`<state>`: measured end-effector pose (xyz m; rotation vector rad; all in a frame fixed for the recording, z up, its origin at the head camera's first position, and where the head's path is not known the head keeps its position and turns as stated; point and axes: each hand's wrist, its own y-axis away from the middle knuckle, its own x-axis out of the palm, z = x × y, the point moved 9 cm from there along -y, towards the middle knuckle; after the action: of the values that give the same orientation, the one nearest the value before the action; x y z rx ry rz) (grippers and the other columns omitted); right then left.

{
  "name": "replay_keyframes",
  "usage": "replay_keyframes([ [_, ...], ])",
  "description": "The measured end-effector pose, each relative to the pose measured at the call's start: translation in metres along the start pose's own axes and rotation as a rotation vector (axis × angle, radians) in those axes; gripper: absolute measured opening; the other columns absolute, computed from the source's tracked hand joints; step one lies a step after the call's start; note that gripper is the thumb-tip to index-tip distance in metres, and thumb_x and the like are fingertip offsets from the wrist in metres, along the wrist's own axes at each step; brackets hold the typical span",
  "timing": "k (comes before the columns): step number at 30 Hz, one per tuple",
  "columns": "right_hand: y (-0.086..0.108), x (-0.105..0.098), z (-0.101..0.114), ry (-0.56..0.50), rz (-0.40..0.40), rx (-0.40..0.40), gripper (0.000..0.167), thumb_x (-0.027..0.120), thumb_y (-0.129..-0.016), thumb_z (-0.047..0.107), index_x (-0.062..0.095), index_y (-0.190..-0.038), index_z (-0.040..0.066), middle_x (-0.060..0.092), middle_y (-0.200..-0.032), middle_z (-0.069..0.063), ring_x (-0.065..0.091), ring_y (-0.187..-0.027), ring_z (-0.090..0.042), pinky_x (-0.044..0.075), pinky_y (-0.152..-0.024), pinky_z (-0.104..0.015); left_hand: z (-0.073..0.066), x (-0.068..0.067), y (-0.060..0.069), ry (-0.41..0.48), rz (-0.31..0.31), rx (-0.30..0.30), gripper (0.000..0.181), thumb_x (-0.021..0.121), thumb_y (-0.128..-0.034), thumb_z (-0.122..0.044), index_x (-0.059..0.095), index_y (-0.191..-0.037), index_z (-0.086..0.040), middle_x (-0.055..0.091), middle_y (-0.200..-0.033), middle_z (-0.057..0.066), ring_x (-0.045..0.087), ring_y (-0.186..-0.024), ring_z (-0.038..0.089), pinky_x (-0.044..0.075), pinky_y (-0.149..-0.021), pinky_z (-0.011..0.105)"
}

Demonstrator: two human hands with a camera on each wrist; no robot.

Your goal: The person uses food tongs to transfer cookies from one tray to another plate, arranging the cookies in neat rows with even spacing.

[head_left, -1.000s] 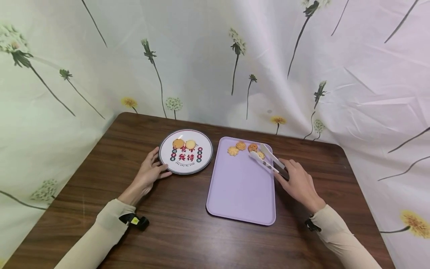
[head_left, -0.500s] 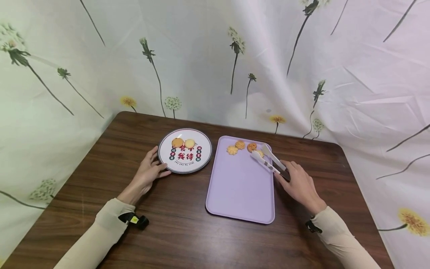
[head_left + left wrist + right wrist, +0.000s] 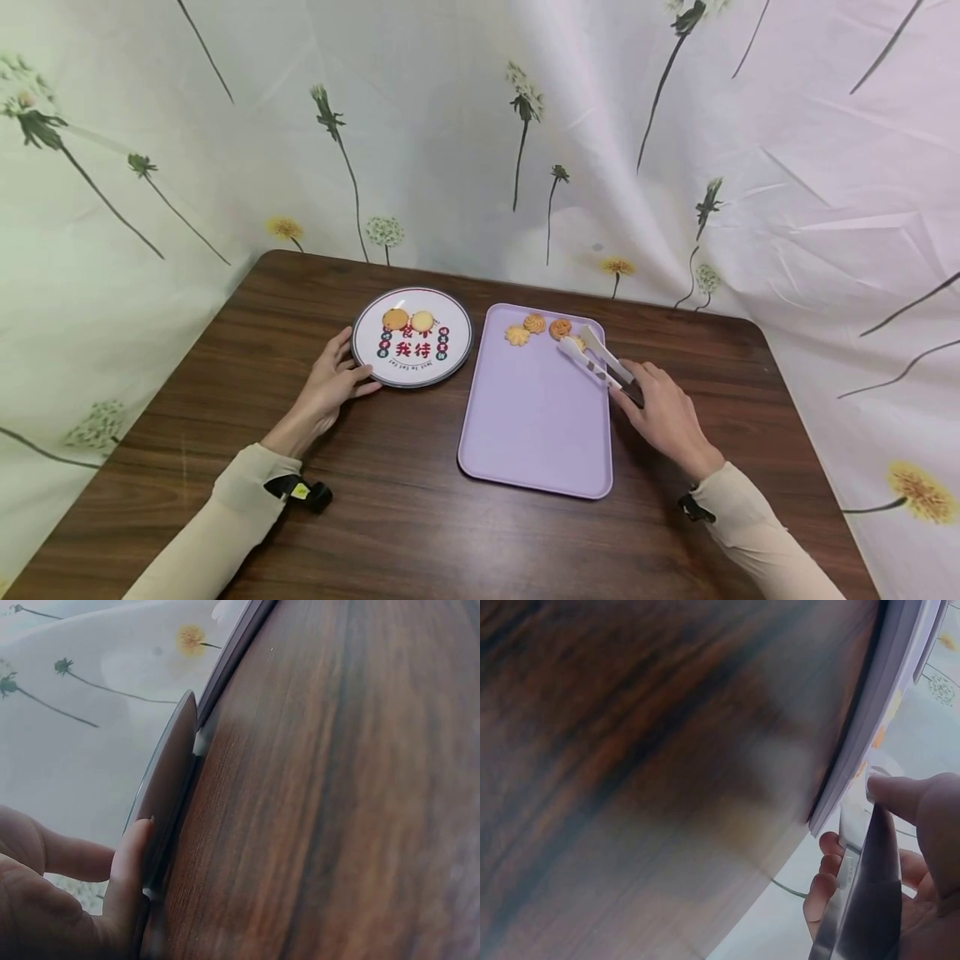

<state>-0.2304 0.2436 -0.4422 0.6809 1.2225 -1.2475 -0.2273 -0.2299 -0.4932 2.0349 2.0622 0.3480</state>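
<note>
My left hand (image 3: pixel 328 387) holds the near left rim of a round white plate (image 3: pixel 459 340) printed with red and green characters. Two round cookies (image 3: pixel 395 319) lie on its far half. In my right hand (image 3: pixel 663 417) are food tongs (image 3: pixel 611 365) with pale arms and a dark grip, held between thumb and fingers. Their tips stand around a pale cookie (image 3: pixel 578 342) at the far right of the lilac tray (image 3: pixel 536 433), partly covering it. Just beyond sits a browner cookie (image 3: pixel 560 328). The right wrist view shows the tongs (image 3: pixel 877 877) close up.
Two more cookies (image 3: pixel 534 323) lie at the tray's far left corner. Plate and tray stand side by side on a dark wooden table (image 3: pixel 375 517). A white cloth with dandelion prints (image 3: pixel 450 167) hangs behind the table's far edge.
The tongs' tips have drawn closer together around the pale cookie, and my right hand has shifted slightly. My left hand stays on the plate. The head view has shifted a little.
</note>
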Motion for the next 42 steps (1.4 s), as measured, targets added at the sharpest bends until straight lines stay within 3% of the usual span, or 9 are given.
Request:
replay_keyframes([
  [26,0.01,-0.014,0.014,0.037,-0.082,-0.069,0.047,0.075,-0.097,0.029,0.065,-0.138,0.009,0.07,-0.109,-0.008,0.061,-0.089,-0.024,0.058,-0.063,-0.049,0.0,0.0,0.001,0.009,0.008,0.003,0.085,0.043,-0.1067,0.005,-0.009,-0.169,-0.021,-0.005,-0.176,0.016,0.037,-0.149,0.043,0.066,-0.095,0.025],
  [42,0.014,-0.029,0.008,0.054,-0.12,-0.029,0.047,0.076,-0.096,0.029,0.064,-0.138,0.011,0.067,-0.107,-0.008,0.062,-0.09,-0.029,0.057,-0.058,-0.054,0.004,-0.003,-0.003,0.015,-0.004,0.008,0.086,0.044,-0.106,0.007,-0.007,-0.169,-0.02,-0.002,-0.176,0.015,0.029,-0.154,0.041,0.066,-0.09,0.022],
])
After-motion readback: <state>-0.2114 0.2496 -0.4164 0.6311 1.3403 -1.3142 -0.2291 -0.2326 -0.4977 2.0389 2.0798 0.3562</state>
